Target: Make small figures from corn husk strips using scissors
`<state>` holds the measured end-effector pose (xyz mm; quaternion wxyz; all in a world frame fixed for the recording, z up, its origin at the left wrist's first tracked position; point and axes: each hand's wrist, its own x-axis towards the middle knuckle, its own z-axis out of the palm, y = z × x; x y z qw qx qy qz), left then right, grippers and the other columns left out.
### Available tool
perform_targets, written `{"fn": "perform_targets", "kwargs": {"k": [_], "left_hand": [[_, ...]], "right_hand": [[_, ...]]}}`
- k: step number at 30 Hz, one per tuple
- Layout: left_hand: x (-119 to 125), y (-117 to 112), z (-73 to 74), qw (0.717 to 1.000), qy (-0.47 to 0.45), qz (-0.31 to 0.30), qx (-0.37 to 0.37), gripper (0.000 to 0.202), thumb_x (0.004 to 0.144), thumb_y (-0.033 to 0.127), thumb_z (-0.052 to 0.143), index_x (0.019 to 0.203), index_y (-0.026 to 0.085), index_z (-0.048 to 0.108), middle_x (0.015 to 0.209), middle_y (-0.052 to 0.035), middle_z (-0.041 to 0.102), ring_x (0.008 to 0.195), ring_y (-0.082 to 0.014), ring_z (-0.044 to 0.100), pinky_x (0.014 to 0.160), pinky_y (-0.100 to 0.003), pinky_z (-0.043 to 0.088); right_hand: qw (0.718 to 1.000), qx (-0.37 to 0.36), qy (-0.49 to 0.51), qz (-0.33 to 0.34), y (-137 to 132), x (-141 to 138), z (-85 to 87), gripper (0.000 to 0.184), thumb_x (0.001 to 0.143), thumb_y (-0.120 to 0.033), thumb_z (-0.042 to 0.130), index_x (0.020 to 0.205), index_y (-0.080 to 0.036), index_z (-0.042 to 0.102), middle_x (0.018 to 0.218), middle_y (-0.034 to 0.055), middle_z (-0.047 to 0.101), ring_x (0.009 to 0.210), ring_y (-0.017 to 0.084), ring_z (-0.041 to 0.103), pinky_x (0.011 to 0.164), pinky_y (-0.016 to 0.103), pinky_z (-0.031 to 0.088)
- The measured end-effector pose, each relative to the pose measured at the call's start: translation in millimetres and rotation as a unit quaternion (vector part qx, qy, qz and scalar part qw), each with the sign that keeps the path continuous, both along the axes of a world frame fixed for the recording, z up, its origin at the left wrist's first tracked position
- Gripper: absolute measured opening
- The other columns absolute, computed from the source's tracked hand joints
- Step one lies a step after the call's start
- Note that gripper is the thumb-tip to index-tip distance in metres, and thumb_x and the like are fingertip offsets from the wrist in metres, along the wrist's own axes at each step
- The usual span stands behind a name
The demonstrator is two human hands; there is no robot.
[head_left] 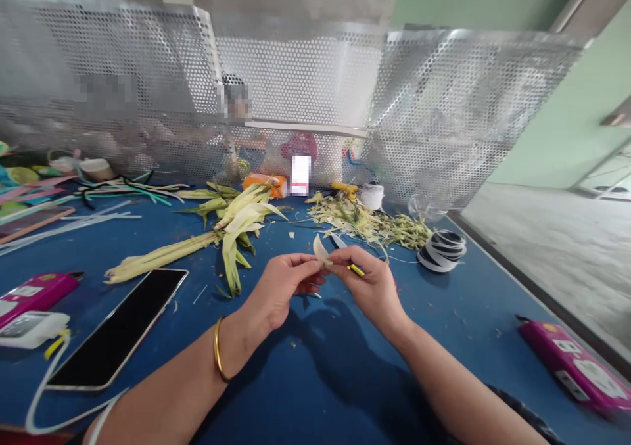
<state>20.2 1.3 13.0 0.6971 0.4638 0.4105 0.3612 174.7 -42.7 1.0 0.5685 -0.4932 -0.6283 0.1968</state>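
A small, pale, curved strip of corn husk (320,249) stands up between my fingertips, above the middle of the blue table. My left hand (283,284), with a gold bangle at the wrist, pinches its lower end from the left. From the right, my right hand (372,287) pinches the same end, so the fingertips of both hands nearly meet. Just behind my right hand lies a tool with a metal blade (338,241) and yellow on its handle (355,271), partly hidden by that hand. Farther left is a bundle of husks (241,221).
Husk scraps (355,218) are heaped at the back, beside a spool of white strip (442,251). A large phone (123,330) lies left; magenta packs (574,366) sit at both sides. Perforated panels (305,70) border the back, with a person behind them.
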Motion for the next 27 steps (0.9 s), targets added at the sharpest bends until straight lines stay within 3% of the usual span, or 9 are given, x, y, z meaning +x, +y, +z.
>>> {"fn": "perform_targets", "kwargs": {"k": [7,19,27], "left_hand": [[0.1,-1.3,2.0,0.999,-0.017,-0.016,-0.03,0.024,0.063,0.03,0.08,0.077,0.013,0.071,0.073,-0.0052,0.069,0.068,-0.014,0.063,0.058,-0.023,0.048],[2.9,-6.0,4.2,0.992,0.062,0.002,0.107,0.017,0.071,0.03,0.07,0.077,0.015,0.07,0.072,-0.0039,0.069,0.07,-0.0157,0.065,0.065,-0.025,0.05],[6.2,-9.6,2.3,0.991,0.065,0.007,0.12,0.021,0.068,0.033,0.074,0.079,0.015,0.071,0.074,-0.004,0.07,0.069,-0.016,0.065,0.065,-0.026,0.05]], "right_hand": [[0.999,-0.013,-0.021,-0.024,-1.8,0.7,-2.2,0.009,0.084,-0.023,0.062,0.08,-0.023,0.07,0.079,0.0005,0.072,0.076,0.017,0.065,0.073,0.028,0.05],[0.998,-0.05,-0.005,-0.047,-2.4,0.0,-5.8,0.008,0.083,-0.026,0.062,0.077,-0.021,0.064,0.072,-0.0009,0.066,0.069,0.015,0.059,0.064,0.025,0.046],[0.998,-0.05,0.008,-0.045,-2.3,-1.0,-6.6,0.003,0.083,-0.023,0.061,0.08,-0.021,0.061,0.072,-0.0006,0.065,0.068,0.015,0.06,0.064,0.026,0.047]]}}
